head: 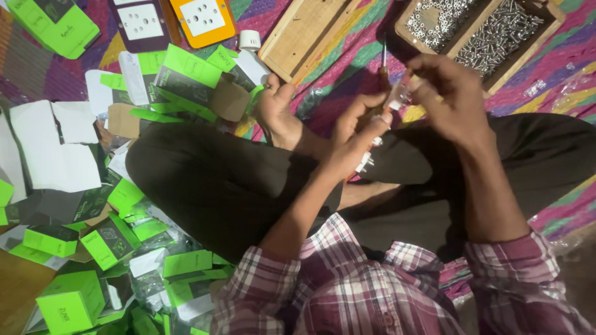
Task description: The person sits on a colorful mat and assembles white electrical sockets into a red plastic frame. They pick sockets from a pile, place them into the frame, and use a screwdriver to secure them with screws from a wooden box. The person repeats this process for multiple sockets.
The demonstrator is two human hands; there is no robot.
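Note:
I sit cross-legged in dark trousers on a colourful mat. My left hand (pixel 359 138) grips a small white plug-like part (pixel 365 160) with metal pins showing below the fingers. My right hand (pixel 448 94) is closed on a screwdriver (pixel 393 93) with a clear handle, whose thin shaft points up and away from me at the top. The two hands meet above my knees, the handle touching the fingers of my left hand.
A wooden tray (pixel 534 46) of silver screws and nuts lies at the upper right, an empty wooden tray (pixel 304 34) beside it. Green and white cartons (pixel 186 74) and plastic bags pile on the left. An orange socket plate (pixel 202 18) and a dark one (pixel 139 22) lie at the top.

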